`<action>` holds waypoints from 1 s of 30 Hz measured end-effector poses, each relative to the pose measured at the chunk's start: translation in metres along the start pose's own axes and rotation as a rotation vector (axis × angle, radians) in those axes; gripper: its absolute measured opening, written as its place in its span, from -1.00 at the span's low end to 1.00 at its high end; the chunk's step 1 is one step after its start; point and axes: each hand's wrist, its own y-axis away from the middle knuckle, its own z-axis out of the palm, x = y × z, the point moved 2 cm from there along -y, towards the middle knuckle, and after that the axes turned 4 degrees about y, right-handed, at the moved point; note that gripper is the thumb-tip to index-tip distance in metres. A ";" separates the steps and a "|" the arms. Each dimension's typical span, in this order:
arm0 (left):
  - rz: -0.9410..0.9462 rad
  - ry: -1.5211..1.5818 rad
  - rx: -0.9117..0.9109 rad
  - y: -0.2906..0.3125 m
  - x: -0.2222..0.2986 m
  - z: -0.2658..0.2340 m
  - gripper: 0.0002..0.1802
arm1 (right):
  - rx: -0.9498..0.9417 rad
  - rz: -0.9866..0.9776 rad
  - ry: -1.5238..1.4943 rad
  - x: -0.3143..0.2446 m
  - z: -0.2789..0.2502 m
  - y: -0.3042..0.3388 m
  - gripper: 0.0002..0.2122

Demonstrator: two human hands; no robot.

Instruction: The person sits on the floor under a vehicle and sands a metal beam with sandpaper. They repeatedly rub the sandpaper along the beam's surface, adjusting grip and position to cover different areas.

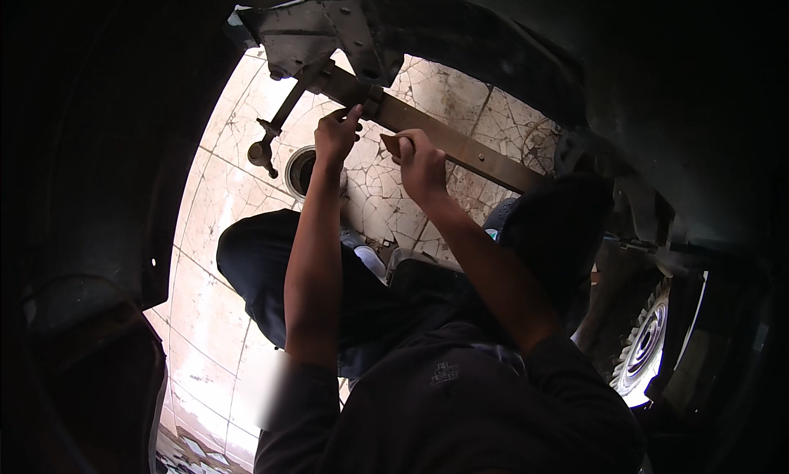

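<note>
A long flat metal bar (456, 135), like a leaf spring, runs diagonally across the vehicle's underside in front of me. My left hand (334, 140) is closed just below its upper left part, the thumb pointing up toward the bar. What the fingers hold, if anything, is too dark to make out. To its right, my right hand (423, 168) grips a small flat brown piece (390, 144), its pointed end turned toward the left hand. A rod with a rounded joint (260, 152) hangs from the bar's left end.
A round open tin (297, 175) stands on the cracked tile floor (220, 186) beside my left forearm. Dark metal frame parts (320, 26) arch overhead and along both sides. A wheel with a toothed edge (645, 347) is at the lower right. My knees are bent below the bar.
</note>
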 end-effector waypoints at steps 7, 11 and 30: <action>-0.017 0.005 -0.003 -0.009 -0.012 0.009 -0.35 | 0.031 0.135 -0.138 0.011 -0.014 -0.022 -0.82; 0.023 -0.018 0.052 -0.008 -0.014 0.013 -0.36 | 0.134 0.059 0.021 -0.002 -0.010 -0.057 -0.91; 0.041 0.043 0.043 -0.013 -0.016 0.012 -0.36 | 0.118 -0.287 0.227 0.008 0.000 -0.046 -0.89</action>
